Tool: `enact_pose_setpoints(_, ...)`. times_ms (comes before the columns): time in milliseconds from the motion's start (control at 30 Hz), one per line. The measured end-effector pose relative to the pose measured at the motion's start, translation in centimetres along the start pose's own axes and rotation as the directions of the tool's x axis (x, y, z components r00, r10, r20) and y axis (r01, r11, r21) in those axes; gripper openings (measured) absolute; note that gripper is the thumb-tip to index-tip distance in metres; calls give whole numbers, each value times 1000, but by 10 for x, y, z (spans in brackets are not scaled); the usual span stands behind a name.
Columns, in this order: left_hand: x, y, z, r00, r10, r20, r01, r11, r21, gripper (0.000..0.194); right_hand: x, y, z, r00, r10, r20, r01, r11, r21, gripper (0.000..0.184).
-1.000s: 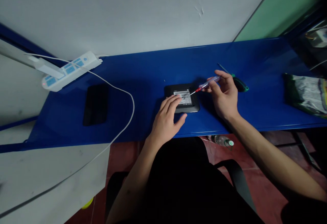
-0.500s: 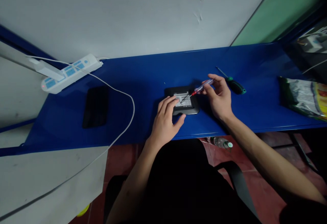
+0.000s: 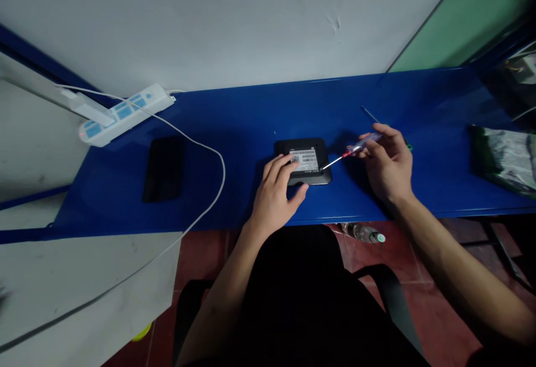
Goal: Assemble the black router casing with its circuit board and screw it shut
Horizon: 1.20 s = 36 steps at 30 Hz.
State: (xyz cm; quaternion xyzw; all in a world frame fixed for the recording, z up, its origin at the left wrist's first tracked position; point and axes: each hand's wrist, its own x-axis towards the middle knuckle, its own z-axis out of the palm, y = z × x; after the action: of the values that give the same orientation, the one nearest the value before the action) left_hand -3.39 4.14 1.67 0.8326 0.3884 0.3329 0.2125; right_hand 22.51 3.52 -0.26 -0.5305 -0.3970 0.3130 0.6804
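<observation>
A flat black device (image 3: 322, 157) with a white printed label (image 3: 309, 160) lies on the blue tabletop. My left hand (image 3: 274, 196) rests on its left part, fingers stretched over the label's edge and thumb along the near side. In my right hand (image 3: 391, 166) is a screwdriver (image 3: 360, 146) with a clear purple handle and a red collar, held between thumb and fingers. Its shaft slants down to the left, and the tip is at the device's near right corner. Whether the tip sits in a screw, I cannot tell.
A second screwdriver (image 3: 369, 114) lies behind my right hand, mostly hidden. To the left are a dark phone-like slab (image 3: 163, 168), a white power strip (image 3: 129, 114) and a loose white cable (image 3: 223, 168). A shiny packet (image 3: 506, 152) lies far right; a bottle (image 3: 363, 233) is below the table edge.
My right hand has moved right with the screwdriver, taking its tip from over the label to the device's near right corner. My left hand stays on the device. The view has shifted slightly.
</observation>
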Motion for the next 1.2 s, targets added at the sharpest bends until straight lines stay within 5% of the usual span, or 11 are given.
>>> enact_pose_setpoints(1033, -1, 0, 0, 999, -35, -35, 36, 999, 33, 37, -4, -1, -4, 997, -50, -58, 41, 988, -150, 37)
enact_pose_setpoints(1200, -2, 2, 2, 993, -101, -68, 106, 992, 75, 37, 28, 19, 21, 990, -66, -128, 56, 995, -80, 40)
